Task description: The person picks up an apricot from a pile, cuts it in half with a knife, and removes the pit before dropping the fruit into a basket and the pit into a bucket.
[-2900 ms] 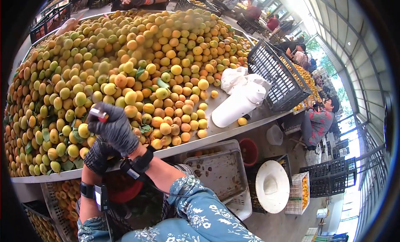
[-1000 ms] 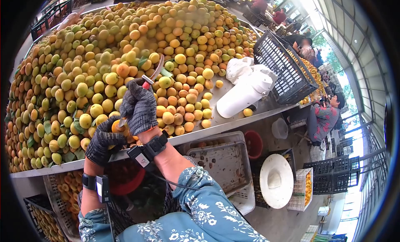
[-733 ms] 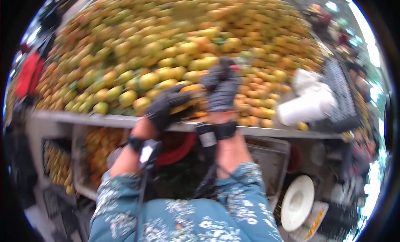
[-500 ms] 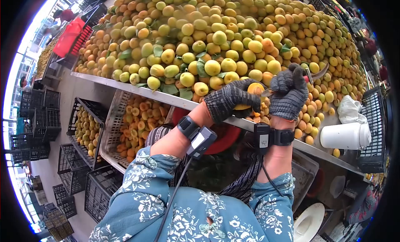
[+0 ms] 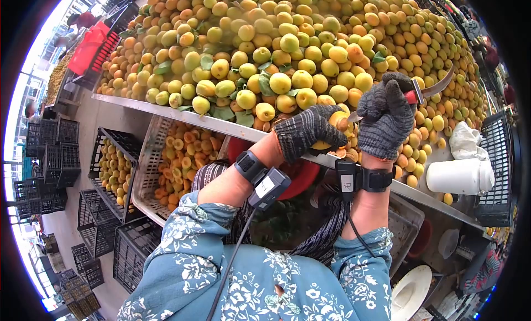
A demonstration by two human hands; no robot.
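Note:
My left hand (image 5: 310,132), in a dark grey knit glove, is closed around an apricot (image 5: 338,120) at the front edge of the fruit pile. My right hand (image 5: 385,119), gloved alike, is wrapped round a knife with a red handle (image 5: 411,97). Its curved blade (image 5: 441,84) sticks out to the upper right. On the other side of that fist a short metal tip (image 5: 354,117) reaches to the apricot's cut side. Orange fruit pieces (image 5: 347,153) lie just below, by the table rim.
A big heap of apricots (image 5: 287,42) covers the metal-edged table (image 5: 182,117). Below its edge, a white crate (image 5: 145,174) holds opened apricot halves, beside a black crate (image 5: 116,171) of whole ones. A white container (image 5: 456,176) lies at the right. Black crates (image 5: 138,246) stand on the floor.
My right hand has turned and moved slightly right and up, so more of the red handle and curved blade shows. My left hand stays on the apricot with little shift.

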